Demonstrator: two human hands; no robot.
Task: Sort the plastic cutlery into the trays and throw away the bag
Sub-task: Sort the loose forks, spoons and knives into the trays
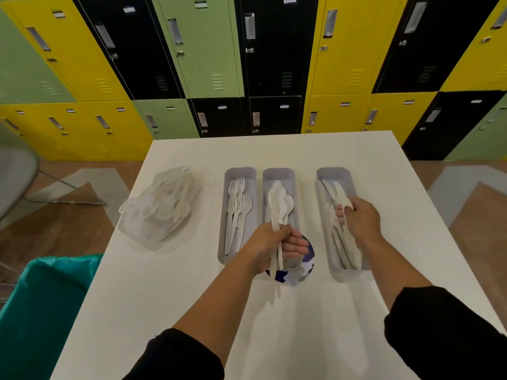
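Observation:
Three grey trays stand side by side on the white table [192, 297]. The left tray [240, 172] holds white forks, the middle tray [278, 172] spoons, the right tray [333, 172] knives. My left hand [270, 246] hovers over the near end of the middle tray, shut on a white spoon [275, 215] and another long white piece. My right hand [360, 220] reaches into the right tray, its fingers shut on a white knife [343, 197]. A clear plastic bag [160, 208] with more cutlery inside lies to the left of the trays.
A bin with a teal liner [41, 297] stands at the table's left front corner. A blue and white patterned disc [299, 272] lies under my left hand. Coloured lockers line the wall behind. A grey chair [16, 176] is at the far left.

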